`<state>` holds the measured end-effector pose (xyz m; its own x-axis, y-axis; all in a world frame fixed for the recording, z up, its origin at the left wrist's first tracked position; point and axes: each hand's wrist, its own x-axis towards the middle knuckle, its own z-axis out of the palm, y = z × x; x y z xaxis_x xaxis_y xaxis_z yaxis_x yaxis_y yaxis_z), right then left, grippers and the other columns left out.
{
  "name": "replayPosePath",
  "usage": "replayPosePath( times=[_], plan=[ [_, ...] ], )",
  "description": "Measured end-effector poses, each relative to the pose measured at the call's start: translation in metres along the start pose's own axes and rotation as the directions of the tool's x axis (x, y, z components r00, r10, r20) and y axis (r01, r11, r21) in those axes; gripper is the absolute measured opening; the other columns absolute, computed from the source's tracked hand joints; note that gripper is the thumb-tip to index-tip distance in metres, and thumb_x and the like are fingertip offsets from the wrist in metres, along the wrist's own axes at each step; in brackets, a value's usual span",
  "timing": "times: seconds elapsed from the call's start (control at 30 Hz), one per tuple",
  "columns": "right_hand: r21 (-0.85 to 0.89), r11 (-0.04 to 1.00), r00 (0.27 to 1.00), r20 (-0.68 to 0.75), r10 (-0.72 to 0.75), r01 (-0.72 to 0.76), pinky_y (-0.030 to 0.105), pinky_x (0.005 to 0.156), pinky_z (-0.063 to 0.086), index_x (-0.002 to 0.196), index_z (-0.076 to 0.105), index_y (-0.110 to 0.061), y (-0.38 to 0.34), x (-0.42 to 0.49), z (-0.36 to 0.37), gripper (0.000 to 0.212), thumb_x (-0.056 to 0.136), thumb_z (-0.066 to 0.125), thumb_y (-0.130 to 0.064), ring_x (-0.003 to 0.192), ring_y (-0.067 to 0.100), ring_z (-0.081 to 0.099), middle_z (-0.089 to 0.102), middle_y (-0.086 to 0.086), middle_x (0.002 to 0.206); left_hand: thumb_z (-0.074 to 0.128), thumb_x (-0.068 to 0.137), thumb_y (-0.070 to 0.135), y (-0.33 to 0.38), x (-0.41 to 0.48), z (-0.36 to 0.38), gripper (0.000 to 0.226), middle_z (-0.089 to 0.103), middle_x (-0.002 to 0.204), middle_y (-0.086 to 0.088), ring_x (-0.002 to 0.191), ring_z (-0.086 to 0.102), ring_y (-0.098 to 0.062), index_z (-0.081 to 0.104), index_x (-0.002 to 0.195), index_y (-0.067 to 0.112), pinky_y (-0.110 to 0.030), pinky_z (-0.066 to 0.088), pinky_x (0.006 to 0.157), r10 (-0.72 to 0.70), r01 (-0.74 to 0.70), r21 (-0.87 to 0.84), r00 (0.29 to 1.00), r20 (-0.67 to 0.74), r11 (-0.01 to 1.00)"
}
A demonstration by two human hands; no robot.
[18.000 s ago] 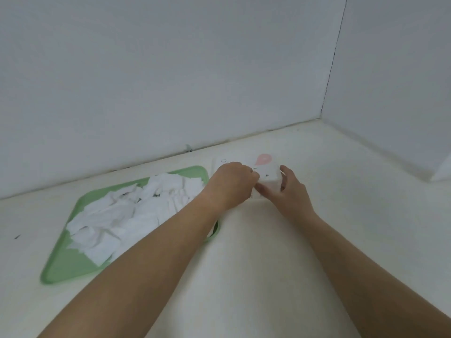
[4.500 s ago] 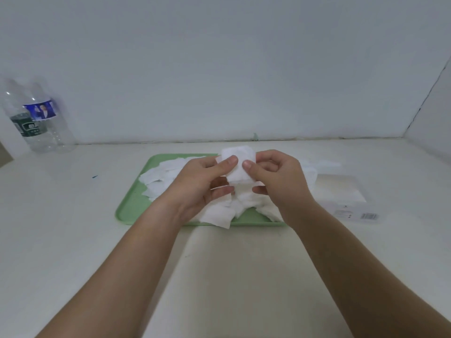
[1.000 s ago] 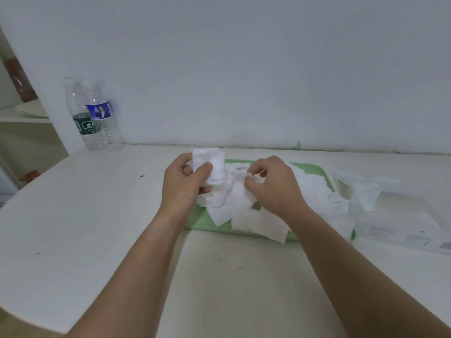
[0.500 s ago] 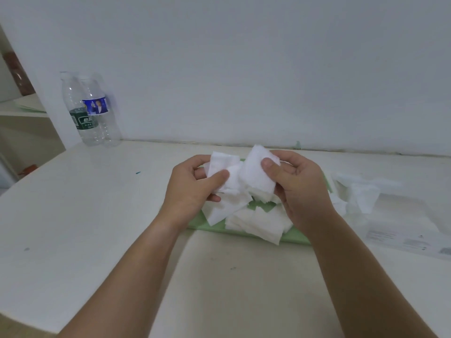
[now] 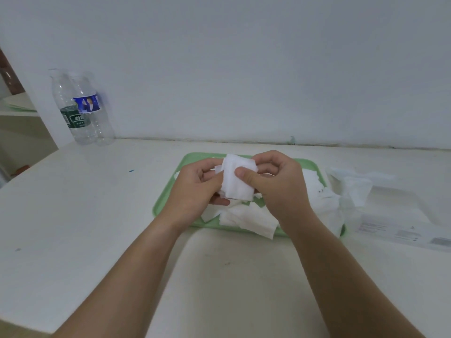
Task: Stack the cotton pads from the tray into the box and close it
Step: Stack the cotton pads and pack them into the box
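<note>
Head view: we look down at both our hands, raised just above the green tray [image 5: 168, 198] on the white table [image 5: 73, 215].
Left hand [image 5: 195, 189]: we curl its fingers round the left side of a small bundle of cotton pads [image 5: 238, 181], with the thumb in front.
Right hand [image 5: 275, 189]: we pinch the same bundle from the right, thumb pressed flat on the front pad and fingers curled behind.
Change: half a second ago the right hand held its own pad beside the left hand's bundle; now that pad lies on the bundle and both hands hold one stack.
Meaning: we judge that one more pad has been gathered and squared up, so the stack is growing in our hands and not yet in the box.
Loose pads [image 5: 251, 219]: many lie jumbled on the tray, some reaching over its right rim.
Box [image 5: 402, 234]: clear, it sits on the table just right of the tray, apart from our hands; we cannot tell whether pads are inside or how the lid stands.
Progress: early, we judge, since most pads remain to be collected, loaded and closed in.
Bottles [image 5: 83, 108]: two stand at the far left by the wall, well apart from the work.
</note>
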<state>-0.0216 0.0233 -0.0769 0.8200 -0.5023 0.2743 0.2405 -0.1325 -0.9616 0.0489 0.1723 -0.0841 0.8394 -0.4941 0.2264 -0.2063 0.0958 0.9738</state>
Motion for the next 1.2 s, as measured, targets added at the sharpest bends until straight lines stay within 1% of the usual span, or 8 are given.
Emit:
replayPosePath(
  times=[0.27, 0.4, 0.6, 0.67, 0.8, 0.9, 1.03, 1.2],
  plan=[
    [-0.204, 0.977, 0.988, -0.123, -0.095, 0.069, 0.025, 0.060, 0.050, 0.081, 0.062, -0.027, 0.006, -0.002, 0.010, 0.025, 0.074, 0.086, -0.030, 0.058, 0.009, 0.056, 0.060, -0.010, 0.069, 0.067, 0.095, 0.022, 0.002, -0.002, 0.000, 0.014, 0.077, 0.092, -0.001, 0.084, 0.075, -0.018, 0.073, 0.106, 0.016, -0.030, 0.060, 0.060, 0.006, -0.006, 0.031, 1.000, -0.015, 1.000],
    [-0.148, 0.989, 0.991, -0.131, 0.001, -0.021, 0.026, 0.064, 0.045, 0.085, 0.065, -0.021, 0.001, 0.002, 0.010, 0.018, 0.093, 0.064, -0.036, 0.065, 0.009, 0.056, 0.062, -0.008, 0.075, 0.071, 0.092, 0.010, 0.002, 0.004, -0.013, 0.020, 0.077, 0.094, -0.003, 0.081, 0.074, -0.014, 0.069, 0.112, 0.009, -0.025, 0.057, 0.056, 0.058, -0.058, 0.007, 0.969, -0.240, 0.998],
    [-0.536, 0.839, 0.980, 0.198, 0.021, 0.091, 0.017, 0.054, 0.046, 0.094, 0.069, -0.030, -0.004, 0.020, 0.016, 0.042, 0.087, 0.043, 0.002, 0.067, 0.013, 0.054, 0.065, -0.005, 0.098, 0.065, 0.093, 0.016, -0.010, 0.019, -0.051, 0.021, 0.069, 0.094, -0.002, 0.072, 0.067, -0.010, 0.070, 0.111, 0.007, -0.019, 0.054, 0.056, -0.095, 0.017, -0.142, 0.818, -0.567, 0.990],
    [-0.666, 0.704, 0.941, 0.338, -0.009, 0.246, 0.028, 0.070, 0.053, 0.104, 0.067, -0.035, 0.002, 0.026, 0.022, 0.054, 0.084, 0.041, 0.007, 0.081, 0.012, 0.056, 0.058, -0.006, 0.108, 0.065, 0.092, 0.016, -0.014, 0.020, -0.053, 0.023, 0.068, 0.096, -0.004, 0.073, 0.067, -0.012, 0.069, 0.112, 0.005, -0.018, 0.054, 0.055, -0.133, 0.037, -0.173, 0.803, -0.581, 0.984],
    [-0.748, 0.531, 0.871, 0.490, 0.036, 0.399, 0.038, 0.090, 0.049, 0.117, 0.065, -0.039, 0.010, 0.036, 0.034, 0.045, 0.087, 0.059, -0.006, 0.108, 0.016, 0.049, 0.049, -0.004, 0.118, 0.064, 0.091, 0.016, -0.015, 0.020, -0.048, 0.016, 0.068, 0.092, -0.004, 0.076, 0.066, -0.016, 0.070, 0.104, 0.008, -0.021, 0.056, 0.058, -0.130, 0.053, -0.153, 0.825, -0.550, 0.987],
    [-0.758, 0.467, 0.856, 0.517, 0.006, 0.455, 0.037, 0.094, 0.044, 0.104, 0.072, -0.034, 0.014, 0.038, 0.040, 0.019, 0.089, 0.069, -0.024, 0.112, 0.020, 0.046, 0.051, -0.003, 0.119, 0.064, 0.091, 0.016, -0.016, 0.018, -0.044, 0.013, 0.068, 0.093, -0.002, 0.077, 0.066, -0.015, 0.070, 0.102, 0.013, -0.021, 0.056, 0.058, -0.122, 0.061, -0.131, 0.836, -0.536, 0.990],
    [-0.631, 0.703, 0.936, 0.314, -0.158, 0.330, 0.030, 0.092, 0.046, 0.091, 0.071, -0.026, 0.012, 0.034, 0.035, 0.004, 0.090, 0.067, -0.026, 0.103, 0.010, 0.058, 0.064, -0.010, 0.107, 0.065, 0.091, 0.016, -0.012, 0.015, -0.041, 0.014, 0.069, 0.093, 0.001, 0.076, 0.067, -0.013, 0.070, 0.104, 0.013, -0.022, 0.056, 0.059, -0.109, 0.056, -0.117, 0.852, -0.511, 0.992],
    [-0.179, 0.983, 0.993, 0.121, -0.013, 0.035, 0.031, 0.077, 0.058, 0.094, 0.072, -0.014, -0.001, 0.019, 0.015, 0.006, 0.091, 0.067, -0.012, 0.084, 0.018, 0.073, 0.076, 0.000, 0.087, 0.067, 0.091, 0.015, -0.009, 0.011, -0.029, 0.015, 0.071, 0.087, 0.004, 0.076, 0.070, -0.011, 0.070, 0.106, 0.013, -0.025, 0.058, 0.061, -0.091, 0.043, -0.119, 0.896, -0.435, 0.992]
  ],
)
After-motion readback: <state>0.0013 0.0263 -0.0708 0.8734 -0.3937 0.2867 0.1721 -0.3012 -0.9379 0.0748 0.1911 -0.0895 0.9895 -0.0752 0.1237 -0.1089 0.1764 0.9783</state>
